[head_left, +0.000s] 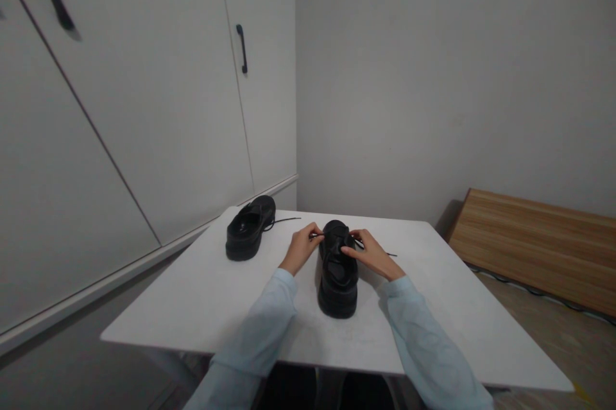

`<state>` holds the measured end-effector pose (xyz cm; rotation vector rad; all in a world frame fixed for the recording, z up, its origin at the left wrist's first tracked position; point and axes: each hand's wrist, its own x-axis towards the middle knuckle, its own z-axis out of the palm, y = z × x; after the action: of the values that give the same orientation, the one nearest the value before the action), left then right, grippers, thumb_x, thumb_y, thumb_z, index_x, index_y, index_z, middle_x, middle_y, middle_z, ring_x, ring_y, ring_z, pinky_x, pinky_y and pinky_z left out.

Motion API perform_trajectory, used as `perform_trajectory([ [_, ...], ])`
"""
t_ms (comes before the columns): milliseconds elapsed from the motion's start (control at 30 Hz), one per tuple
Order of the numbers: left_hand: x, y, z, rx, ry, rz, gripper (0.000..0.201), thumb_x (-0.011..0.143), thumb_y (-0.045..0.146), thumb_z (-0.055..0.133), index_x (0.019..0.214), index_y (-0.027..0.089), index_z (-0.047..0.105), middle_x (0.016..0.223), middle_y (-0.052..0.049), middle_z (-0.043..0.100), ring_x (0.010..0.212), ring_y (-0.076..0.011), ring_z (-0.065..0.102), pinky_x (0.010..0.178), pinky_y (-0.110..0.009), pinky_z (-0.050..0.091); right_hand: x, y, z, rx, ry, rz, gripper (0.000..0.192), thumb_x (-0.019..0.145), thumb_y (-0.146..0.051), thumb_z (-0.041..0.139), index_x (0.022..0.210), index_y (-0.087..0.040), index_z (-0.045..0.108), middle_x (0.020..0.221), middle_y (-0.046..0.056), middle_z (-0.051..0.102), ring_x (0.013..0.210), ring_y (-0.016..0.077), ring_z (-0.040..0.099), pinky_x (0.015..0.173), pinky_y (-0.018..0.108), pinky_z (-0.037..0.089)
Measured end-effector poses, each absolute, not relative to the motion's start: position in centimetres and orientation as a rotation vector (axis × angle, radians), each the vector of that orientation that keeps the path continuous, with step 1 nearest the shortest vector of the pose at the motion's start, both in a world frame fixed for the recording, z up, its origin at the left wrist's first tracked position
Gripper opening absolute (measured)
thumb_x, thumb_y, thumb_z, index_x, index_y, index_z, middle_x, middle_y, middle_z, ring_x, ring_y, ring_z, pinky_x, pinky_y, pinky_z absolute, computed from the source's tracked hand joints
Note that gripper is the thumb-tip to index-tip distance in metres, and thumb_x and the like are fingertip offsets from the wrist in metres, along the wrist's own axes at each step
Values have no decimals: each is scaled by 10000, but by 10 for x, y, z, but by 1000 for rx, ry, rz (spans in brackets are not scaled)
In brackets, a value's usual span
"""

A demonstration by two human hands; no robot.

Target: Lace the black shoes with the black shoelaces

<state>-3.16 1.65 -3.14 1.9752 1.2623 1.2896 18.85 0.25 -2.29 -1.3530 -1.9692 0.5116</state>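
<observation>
White tabletop (409, 352) spans the lower frame; a black shoe (337, 299), likely stiff-soled, stands at lower centre, best steadied by its heel. Left hand (302, 247) pinches its limp-looking laces (393, 255); right hand (369, 251) curls against it, grip hard to tell.

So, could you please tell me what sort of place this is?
Probably the corner of an indoor room, perhaps at home or a workspace: tall white cabinet doors meet a grey wall, with a white table in front.
</observation>
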Motion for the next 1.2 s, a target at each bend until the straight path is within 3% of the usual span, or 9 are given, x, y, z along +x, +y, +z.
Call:
perform_trajectory([
  [200, -32, 16, -31, 2110, 1483, 1252, 35, 752, 192, 627, 742, 197, 595, 759, -16, 644, 743, -161, 573, 691, -260, 419, 189, 5, -26, -1371, -1964, 475, 539, 713, -578, 624, 1057, -166, 575, 1069, 116, 608, 1021, 278, 573, 883, 419, 446],
  [400, -36, 19, -31, 2054, 1555, 1350, 163, 759, 127, 621, 892, 210, 667, 799, -47, 675, 810, -195, 586, 778, -324, 426, 190, 8, -30, -1373, -1969, 469, 540, 715, -586, 616, 1055, -170, 565, 1061, 111, 605, 1020, 282, 569, 889, 427, 442],
  [600, -41, 26, -34, 1972, 1606, 1448, 122, 751, 120, 615, 811, 192, 693, 812, -65, 678, 823, -210, 584, 782, -342, 431, 189, 5, -27, -1384, -1979, 475, 544, 730, -584, 602, 1070, -163, 546, 1083, 121, 592, 1043, 288, 561, 910, 436, 426],
  [900, -42, 34, -37, 1386, 1269, 1674, 32, 811, 196, 544, 800, 175, 565, 909, -63, 674, 895, -164, 624, 837, -319, 456, 189, 4, -25, -1399, -1990, 430, 502, 721, -560, 623, 1028, -167, 572, 1048, 113, 601, 1003, 268, 560, 881, 416, 433],
  [1000, -39, 31, -35, 1064, 962, 1686, 80, 843, 250, 531, 827, 175, 509, 1003, -92, 670, 917, -164, 644, 848, -352, 471, 188, 3, -23, -1406, -1994, 453, 511, 724, -566, 616, 1033, -162, 568, 1051, 115, 595, 1002, 265, 558, 879, 409, 433],
  [1200, -38, 24, -21, 669, 576, 1693, 79, 869, 209, 520, 817, 172, 473, 940, -70, 674, 911, -180, 660, 913, -457, 453, 187, 0, -19, -1419, -1996, 481, 523, 722, -575, 612, 1031, -157, 557, 1043, 113, 591, 1002, 258, 553, 881, 394, 428],
])
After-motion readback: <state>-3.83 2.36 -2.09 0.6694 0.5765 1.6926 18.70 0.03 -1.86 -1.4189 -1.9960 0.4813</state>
